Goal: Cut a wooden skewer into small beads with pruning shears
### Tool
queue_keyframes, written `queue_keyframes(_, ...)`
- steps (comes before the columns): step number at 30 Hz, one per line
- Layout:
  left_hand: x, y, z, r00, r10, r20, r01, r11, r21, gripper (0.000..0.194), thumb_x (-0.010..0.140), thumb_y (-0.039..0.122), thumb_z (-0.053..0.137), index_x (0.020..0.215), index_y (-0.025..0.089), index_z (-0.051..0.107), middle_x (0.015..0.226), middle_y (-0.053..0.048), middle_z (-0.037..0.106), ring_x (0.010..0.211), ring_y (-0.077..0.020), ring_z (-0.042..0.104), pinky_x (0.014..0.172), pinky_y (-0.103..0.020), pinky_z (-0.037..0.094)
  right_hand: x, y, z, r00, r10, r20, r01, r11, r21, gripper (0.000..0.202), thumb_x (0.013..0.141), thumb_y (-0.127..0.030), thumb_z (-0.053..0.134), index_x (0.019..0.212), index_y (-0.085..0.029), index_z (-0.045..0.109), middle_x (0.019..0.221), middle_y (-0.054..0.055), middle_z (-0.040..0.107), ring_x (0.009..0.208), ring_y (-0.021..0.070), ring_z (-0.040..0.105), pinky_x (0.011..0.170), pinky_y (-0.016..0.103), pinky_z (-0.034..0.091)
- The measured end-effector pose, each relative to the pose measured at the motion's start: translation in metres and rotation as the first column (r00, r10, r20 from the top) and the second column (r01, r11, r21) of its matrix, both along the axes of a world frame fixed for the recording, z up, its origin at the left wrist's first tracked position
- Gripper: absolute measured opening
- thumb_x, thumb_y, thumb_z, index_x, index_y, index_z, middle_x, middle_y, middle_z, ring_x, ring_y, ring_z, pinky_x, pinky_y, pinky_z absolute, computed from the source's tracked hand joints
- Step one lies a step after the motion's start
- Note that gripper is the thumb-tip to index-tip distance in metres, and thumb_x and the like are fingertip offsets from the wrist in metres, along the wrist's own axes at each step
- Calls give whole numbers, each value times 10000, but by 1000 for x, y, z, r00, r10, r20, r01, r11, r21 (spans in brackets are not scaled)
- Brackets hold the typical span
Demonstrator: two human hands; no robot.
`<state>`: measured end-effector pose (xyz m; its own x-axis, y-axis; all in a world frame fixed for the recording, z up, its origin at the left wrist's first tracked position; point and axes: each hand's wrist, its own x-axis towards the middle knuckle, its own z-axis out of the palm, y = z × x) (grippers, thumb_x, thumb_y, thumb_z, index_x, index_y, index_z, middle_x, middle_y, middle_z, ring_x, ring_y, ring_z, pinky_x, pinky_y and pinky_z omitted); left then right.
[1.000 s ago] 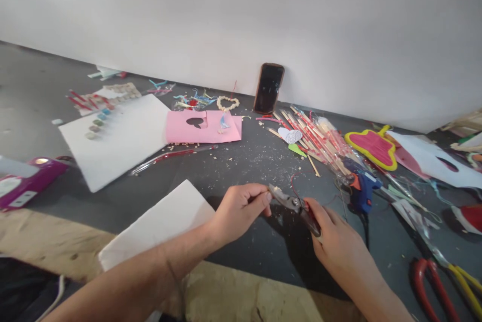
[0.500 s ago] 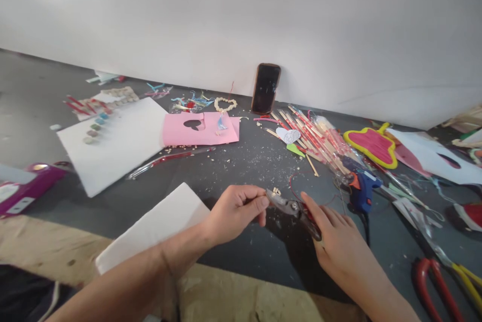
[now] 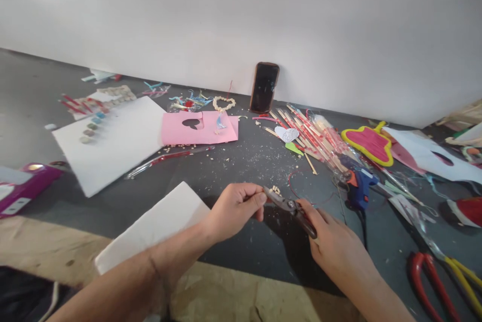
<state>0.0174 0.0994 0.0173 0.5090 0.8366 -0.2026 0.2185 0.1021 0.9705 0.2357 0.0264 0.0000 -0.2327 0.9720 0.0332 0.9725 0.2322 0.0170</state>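
My right hand (image 3: 329,234) is wrapped round the dark handles of pruning shears (image 3: 283,203), whose blades point left. At the blade tips, my left hand (image 3: 239,210) pinches thumb against forefinger. Whatever lies in that pinch is too small or hidden to make out. Just behind the blades lies a little heap of pale cut bits (image 3: 275,190). A thin red thread (image 3: 289,179) curls on the dark table beyond the shears.
A white foam block (image 3: 150,229) lies by my left forearm. Further back are a pink paper piece (image 3: 175,128), a leaning phone (image 3: 264,87) and wooden sticks (image 3: 301,128). Rightward are a blue glue gun (image 3: 359,189) and red-handled scissors (image 3: 433,282).
My right hand's fingers have closed in round the shears' handles; the forefinger was stretched out before. The left hand keeps its pinch at the blade tips.
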Motion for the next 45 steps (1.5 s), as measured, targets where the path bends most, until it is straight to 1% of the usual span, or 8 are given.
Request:
queue_keyframes(7,1,1,-4,999,21,-40,-17,996,90,312,849,311,426,622,151,569,591,9,558,487,-72,357,480,-197,282,0,6,2,999,-22,43,21,1000,23,662,667,-31,414,1311,-181,373,929,91,644,816,228,607,707,349,459)
queue_keyframes(11,-1,0,-1,999,-28,-38,33,989,146,342,858,300,403,576,157,532,566,-1,551,533,-90,425,540,-207,333,1,4,3,1000,17,-24,-17,1000,-1,718,675,-38,410,1367,-181,281,979,104,631,872,234,591,725,363,442)
queue_keyframes(14,-3,0,2,999,-45,10,43,993,114,315,856,293,408,598,159,528,534,7,535,542,-96,458,567,-214,353,3,2,3,997,38,-70,-39,999,-17,728,681,-45,402,1379,-190,255,1024,110,620,914,240,580,737,374,442)
queue_keyframes(20,-2,-1,4,996,-56,66,53,997,49,287,849,283,429,617,152,535,509,25,509,508,-82,428,542,-211,335,4,3,3,996,42,-81,-44,999,-31,640,735,-79,406,1357,-195,308,1044,108,617,920,245,590,756,386,473)
queue_keyframes(26,-2,-1,4,999,-29,41,25,996,82,338,856,255,414,538,159,477,516,21,504,529,-82,444,575,-212,349,0,2,-1,996,16,-90,-20,999,-45,607,733,-87,415,1324,-204,346,932,72,636,808,219,626,680,327,505)
queue_keyframes(37,2,0,-6,999,27,17,-29,992,120,315,852,266,420,572,154,511,554,12,541,545,-89,441,548,-204,333,-1,4,2,999,2,-49,-2,1000,-4,630,685,-36,401,1297,-183,377,931,80,627,824,225,609,702,339,489)
queue_keyframes(41,2,-2,-7,998,58,-12,-56,986,157,270,862,279,417,684,150,574,629,2,599,537,-84,434,531,-201,321,-1,6,2,1000,-6,-12,6,999,40,687,677,-22,402,1341,-180,328,946,91,620,855,244,586,725,381,463)
queue_keyframes(45,0,-3,-5,999,24,-37,-16,979,203,330,873,278,402,604,148,543,589,5,565,542,-85,436,542,-207,315,0,2,1,998,20,-68,-19,1000,11,700,708,-31,394,1376,-188,257,1030,106,600,929,240,558,771,399,426)
